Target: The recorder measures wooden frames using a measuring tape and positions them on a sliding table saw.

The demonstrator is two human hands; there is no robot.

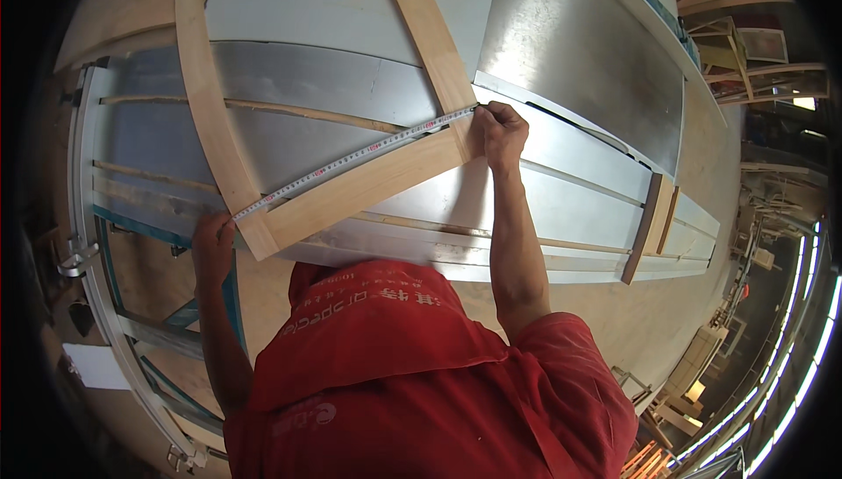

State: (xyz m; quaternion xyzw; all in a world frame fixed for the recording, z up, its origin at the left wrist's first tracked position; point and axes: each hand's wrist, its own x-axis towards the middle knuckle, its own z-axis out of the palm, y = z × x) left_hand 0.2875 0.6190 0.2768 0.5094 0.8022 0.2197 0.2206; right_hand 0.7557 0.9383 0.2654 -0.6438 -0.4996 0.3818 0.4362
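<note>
A pale measuring tape [351,160] is pulled straight across the near end of a wooden frame, over its left rail [203,93] and right rail [434,40], just beyond the crosspiece [373,185]. My right hand [503,135] is closed in a pinch on the tape's right end, at the outer edge of the right rail. At the left rail's outer edge, my left hand [213,240] is closed around the tape's other end. My left fingers are partly in shadow, and what lies inside them is hidden.
Beneath the frame is a metal-topped table [579,203] with long slots. A short wooden piece [649,226] lies across its right part. A metal rail [96,251] with clamps runs along the left. Wooden parts [737,58] are stacked at far right.
</note>
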